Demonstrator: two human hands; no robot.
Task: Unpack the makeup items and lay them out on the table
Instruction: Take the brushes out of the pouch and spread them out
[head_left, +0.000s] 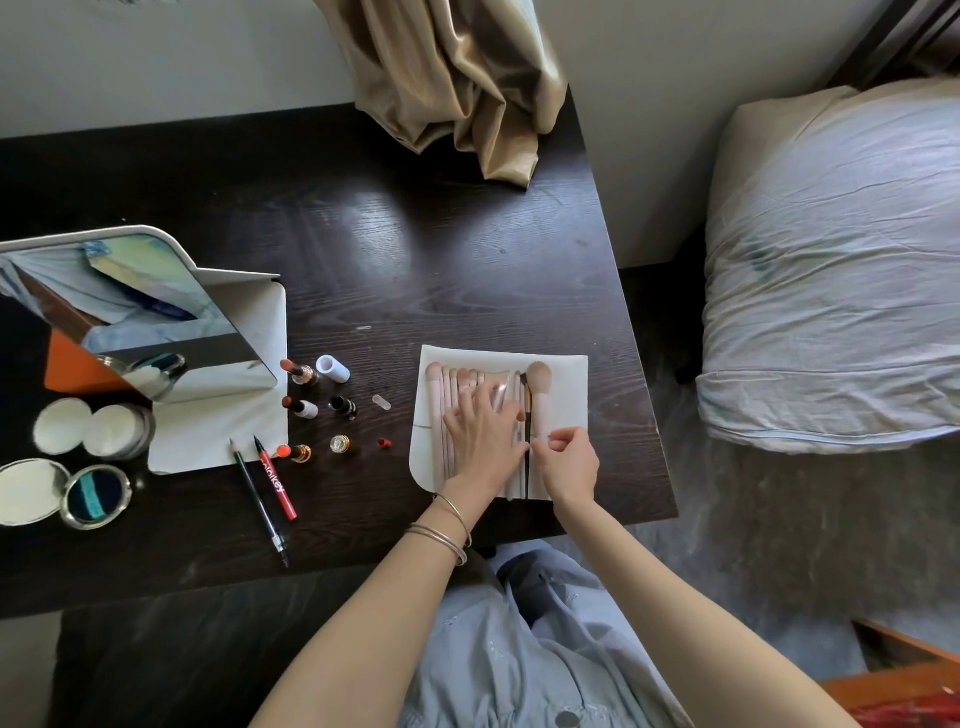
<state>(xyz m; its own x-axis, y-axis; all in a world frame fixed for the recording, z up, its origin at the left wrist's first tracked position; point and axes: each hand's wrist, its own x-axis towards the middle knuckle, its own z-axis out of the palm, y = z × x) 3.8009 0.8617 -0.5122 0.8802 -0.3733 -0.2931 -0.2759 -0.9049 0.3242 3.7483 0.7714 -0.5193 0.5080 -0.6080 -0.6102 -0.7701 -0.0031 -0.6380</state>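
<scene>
A white brush roll lies open on the dark table near its right edge, holding several pink makeup brushes and one dark-handled brush. My left hand rests flat on the brushes, fingers spread. My right hand pinches the roll's thin band beside the large powder brush. Left of the roll stand uncapped lipsticks, their caps, and two pencils.
A folding mirror stands at the left on a white cloth. Powder jars and an open compact lie near it. A gold curtain hangs over the table's back. A pillow lies right.
</scene>
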